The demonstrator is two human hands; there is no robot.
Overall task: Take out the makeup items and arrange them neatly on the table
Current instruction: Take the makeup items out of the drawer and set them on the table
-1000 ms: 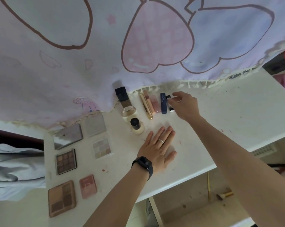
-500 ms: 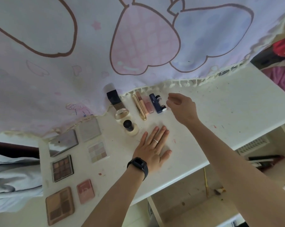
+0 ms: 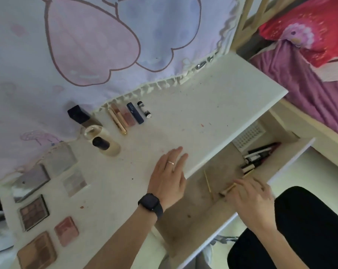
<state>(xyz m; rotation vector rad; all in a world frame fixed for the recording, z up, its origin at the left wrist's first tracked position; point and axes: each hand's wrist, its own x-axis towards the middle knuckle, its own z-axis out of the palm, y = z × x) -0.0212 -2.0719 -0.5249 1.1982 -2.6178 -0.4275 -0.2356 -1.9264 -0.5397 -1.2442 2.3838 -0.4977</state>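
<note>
At the table's [image 3: 212,98] left end, six palettes [image 3: 34,212] are laid out in two rough rows, from the front corner back to the curtain [image 3: 86,55]. Further right, near the back edge, three bottles [image 3: 106,145] are grouped close together. Just beside them four tubes [image 3: 135,113] are lined up side by side under the curtain's hem: gold, pink, blue, then a small white one. At the front edge, near the middle, the left hand [image 3: 169,177] is laid flat on the top, fingers straight and together, with nothing held; a watch [image 3: 150,203] is worn on its wrist. Below the front edge a drawer [image 3: 183,220] is seen open. A thin stick [image 3: 207,183] is seen on its floor. To the right, the right hand [image 3: 251,197] is held inside the drawer, its fingers bent over a gold brush [image 3: 227,189]; whether the brush is gripped cannot be told through the blur. In the drawer's far right corner several pens [image 3: 261,156] are piled.
</note>
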